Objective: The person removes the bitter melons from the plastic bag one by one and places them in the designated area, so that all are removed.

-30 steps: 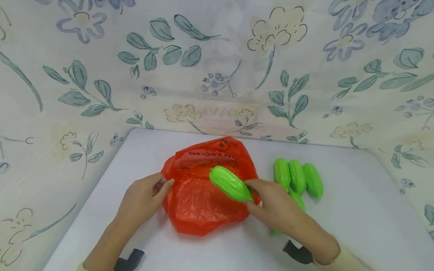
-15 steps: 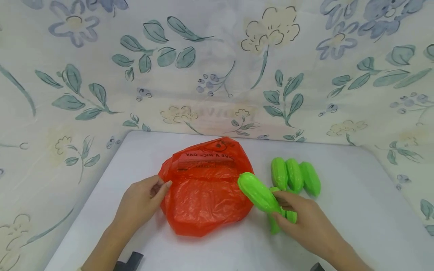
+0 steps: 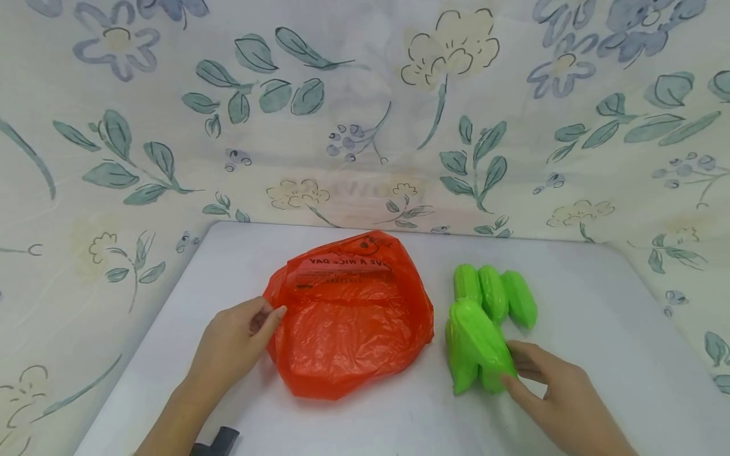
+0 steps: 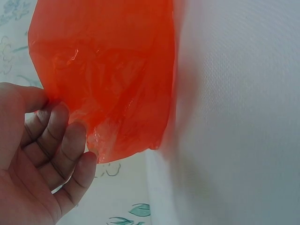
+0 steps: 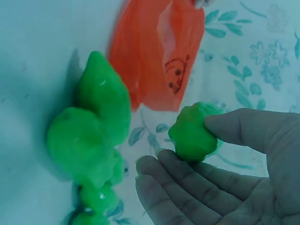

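Observation:
A red plastic bag (image 3: 348, 345) with printed lettering stands on the table, its mouth spread wide. My left hand (image 3: 230, 339) pinches the bag's left rim between thumb and fingers, as the left wrist view also shows. At the right, my right hand (image 3: 561, 389) holds a bright green, ridged, oblong fruit-like piece (image 5: 192, 136) by its near end, thumb on one side and fingers on the other. In the head view this piece overlaps similar green pieces (image 3: 463, 370) lying on the table and partly hides them.
Behind the held piece, three more green pieces (image 3: 520, 299) lie side by side on the white table (image 3: 604, 316). A floral cloth (image 3: 365, 114) rises along the back and sides. A black object (image 3: 221, 441) shows beside the left forearm.
My right hand has carried the green piece from in front of the bag rightward and nearer to me, over the other green pieces. The left hand has stayed at the bag's rim.

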Motion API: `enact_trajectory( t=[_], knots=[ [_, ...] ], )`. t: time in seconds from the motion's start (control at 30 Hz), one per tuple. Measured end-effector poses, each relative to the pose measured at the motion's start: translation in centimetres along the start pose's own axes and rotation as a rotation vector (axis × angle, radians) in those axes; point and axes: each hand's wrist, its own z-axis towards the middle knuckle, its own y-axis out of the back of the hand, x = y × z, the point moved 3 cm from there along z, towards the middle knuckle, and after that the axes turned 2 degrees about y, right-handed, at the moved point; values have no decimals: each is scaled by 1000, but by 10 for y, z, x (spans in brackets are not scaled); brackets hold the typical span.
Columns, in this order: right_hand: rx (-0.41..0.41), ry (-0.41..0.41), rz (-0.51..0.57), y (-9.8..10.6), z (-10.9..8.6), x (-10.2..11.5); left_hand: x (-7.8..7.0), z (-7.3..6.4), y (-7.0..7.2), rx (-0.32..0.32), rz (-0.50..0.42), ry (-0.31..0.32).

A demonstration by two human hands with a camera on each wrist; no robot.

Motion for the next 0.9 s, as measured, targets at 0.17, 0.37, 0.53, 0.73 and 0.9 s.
enact_trajectory(
  t=[0.17, 0.37, 0.53, 0.73, 0.9],
  knots=[
    [-42, -49, -26, 2, -11, -20, 1, 0, -1, 4, -1, 6],
    [-34, -157, -65, 3, -18, -39, 2, -1, -2, 11, -2, 14],
    [1, -248, -57, 3, -21, -53, 2, -1, -3, 16, -4, 18],
    [59, -369, -55, 1, -19, -69, 1, 0, -3, 9, -4, 2],
    [110, -439, -56, -3, -16, -78, 1, 0, -4, 15, -4, 3]
  ],
)
